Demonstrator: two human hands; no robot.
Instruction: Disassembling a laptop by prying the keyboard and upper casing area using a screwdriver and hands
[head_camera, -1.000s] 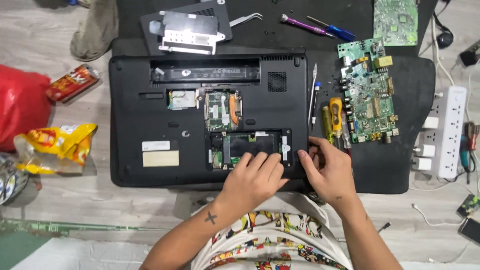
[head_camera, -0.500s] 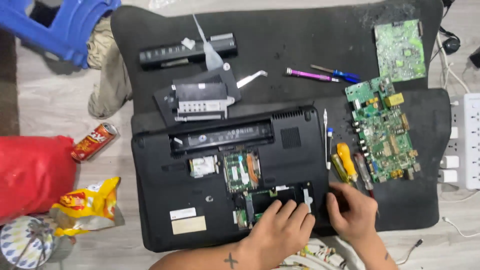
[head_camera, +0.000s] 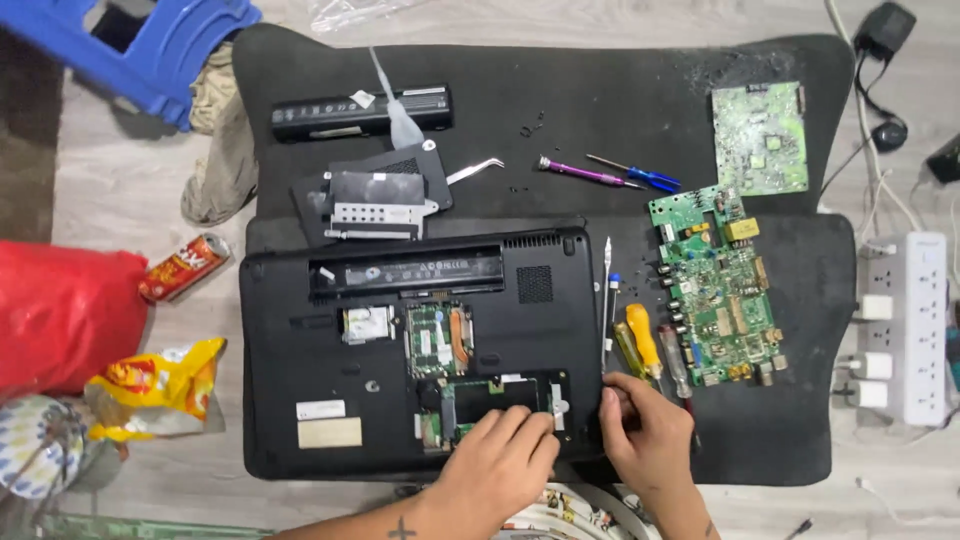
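Observation:
A black laptop (head_camera: 300, 330) lies upside down on a black mat (head_camera: 600, 90), with its bottom covers off and green boards showing. My left hand (head_camera: 500, 455) rests palm down on the laptop's near edge, fingers bent over the open bay (head_camera: 495, 395). Against the laptop's right edge my right hand (head_camera: 648, 432) has its fingers curled, just below a yellow-handled screwdriver (head_camera: 640, 338). Whether it pinches something small is hidden.
Green circuit boards (head_camera: 720, 290) (head_camera: 760, 138) lie right of the laptop. A battery (head_camera: 330, 112), removed covers (head_camera: 375, 195), tweezers (head_camera: 476, 170) and two screwdrivers (head_camera: 585, 173) lie behind it. A white power strip (head_camera: 915, 325) is at far right; snack bags (head_camera: 155, 390), a can (head_camera: 183, 267) and a blue stool (head_camera: 150, 50) at left.
The view has tilted up, showing more of the mat's far side. My right hand has shifted from the laptop's front corner to its right edge; the left hand stays over the bay.

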